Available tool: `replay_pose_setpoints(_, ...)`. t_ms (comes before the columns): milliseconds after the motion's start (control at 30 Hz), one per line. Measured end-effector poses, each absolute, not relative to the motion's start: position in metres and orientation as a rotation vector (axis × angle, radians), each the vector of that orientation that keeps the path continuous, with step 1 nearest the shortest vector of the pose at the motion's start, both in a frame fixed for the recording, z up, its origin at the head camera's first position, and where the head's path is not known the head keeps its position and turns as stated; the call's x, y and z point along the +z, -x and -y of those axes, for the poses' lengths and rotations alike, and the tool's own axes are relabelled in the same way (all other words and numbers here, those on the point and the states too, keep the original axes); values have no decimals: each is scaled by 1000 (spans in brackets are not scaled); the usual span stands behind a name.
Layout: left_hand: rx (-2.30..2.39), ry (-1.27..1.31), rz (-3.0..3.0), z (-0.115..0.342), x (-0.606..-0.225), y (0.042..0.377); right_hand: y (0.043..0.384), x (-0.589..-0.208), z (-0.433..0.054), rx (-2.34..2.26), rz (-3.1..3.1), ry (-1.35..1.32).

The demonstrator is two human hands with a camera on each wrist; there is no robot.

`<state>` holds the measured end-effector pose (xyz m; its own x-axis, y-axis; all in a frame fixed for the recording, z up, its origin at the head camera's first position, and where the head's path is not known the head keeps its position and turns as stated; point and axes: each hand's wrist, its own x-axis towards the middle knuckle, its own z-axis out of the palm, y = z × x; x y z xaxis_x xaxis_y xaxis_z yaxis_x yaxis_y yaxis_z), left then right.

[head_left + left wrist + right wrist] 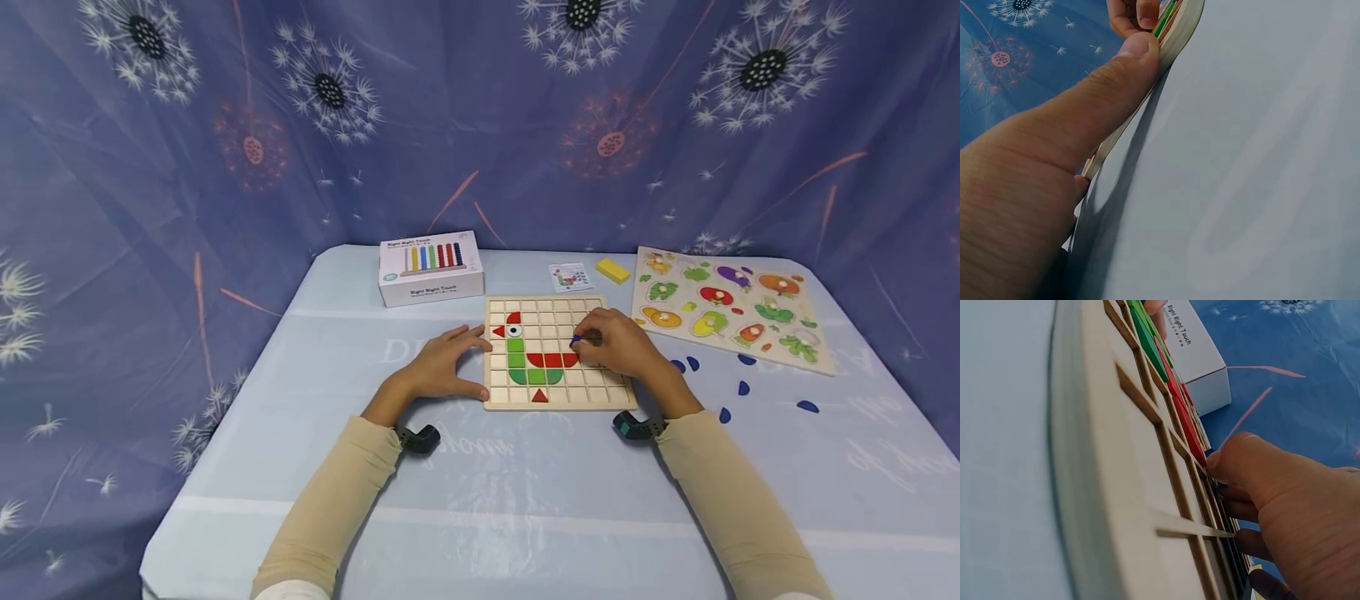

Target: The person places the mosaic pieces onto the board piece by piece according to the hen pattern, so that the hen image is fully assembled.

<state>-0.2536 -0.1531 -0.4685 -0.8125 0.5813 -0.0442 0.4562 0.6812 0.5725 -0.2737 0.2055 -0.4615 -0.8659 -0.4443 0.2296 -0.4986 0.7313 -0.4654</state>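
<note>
A wooden grid board [562, 407] lies on the table, with colored flat pieces set in its squares. They form a bird-like figure: green pieces [516, 358], a red row [553, 360], a round eye piece and small red triangles. My right hand [618, 343] pinches a small blue piece [574, 340] between thumb and fingers, just above the red row's right end; in the right wrist view the thumb mostly hides it. At the board's left edge, my left hand [442, 364] is spread, thumb and fingertips touching the rim; its thumb [1119, 78] presses there in the left wrist view.
Several blue half-round pieces [743, 388] lie scattered right of the board. Behind them is a vegetable peg puzzle [817, 365]. A white toy box [431, 292], a printed pattern card [570, 277] and a yellow block [613, 271] sit toward the back.
</note>
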Motion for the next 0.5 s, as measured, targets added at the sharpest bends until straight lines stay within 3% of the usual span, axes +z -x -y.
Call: replay_pose_setpoints(500,802,-860,-2679,154,-468,254,274,-465,-207,844,2780,-830)
